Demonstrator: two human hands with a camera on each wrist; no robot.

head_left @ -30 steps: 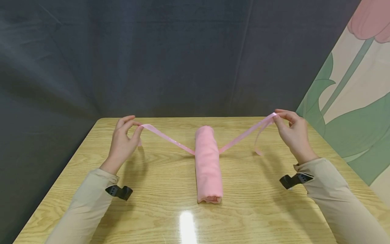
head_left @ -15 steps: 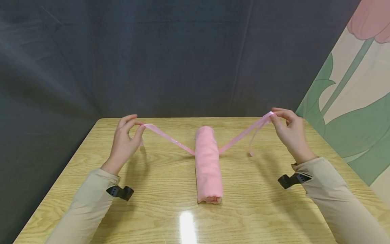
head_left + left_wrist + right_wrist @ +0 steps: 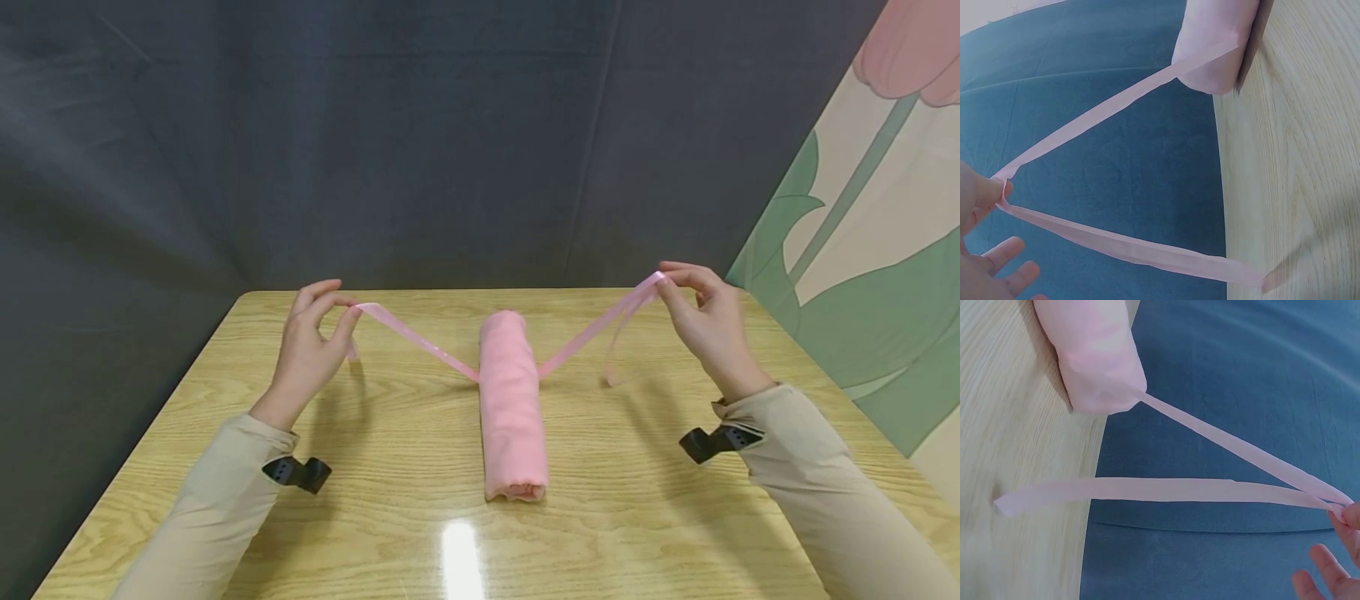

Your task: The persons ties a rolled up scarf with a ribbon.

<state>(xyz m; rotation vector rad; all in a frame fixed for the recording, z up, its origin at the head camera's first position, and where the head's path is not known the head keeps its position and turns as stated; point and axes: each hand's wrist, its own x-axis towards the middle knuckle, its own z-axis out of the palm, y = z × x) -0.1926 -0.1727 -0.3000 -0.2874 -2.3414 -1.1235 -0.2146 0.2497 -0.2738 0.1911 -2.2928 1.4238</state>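
Pink ribbon [image 3: 1172,489] seems to pass beneath the rolled cloth [image 3: 513,408] in the middle of the table [image 3: 420,450], rising on either side to your left hand [image 3: 307,350] and right hand [image 3: 712,329], each pinching it with slack trailing below. You look to be at the step of holding both lengths lifted and spread; the next move probably calls for firm pinches and matched tension, so the cloth isn't dragged askew.
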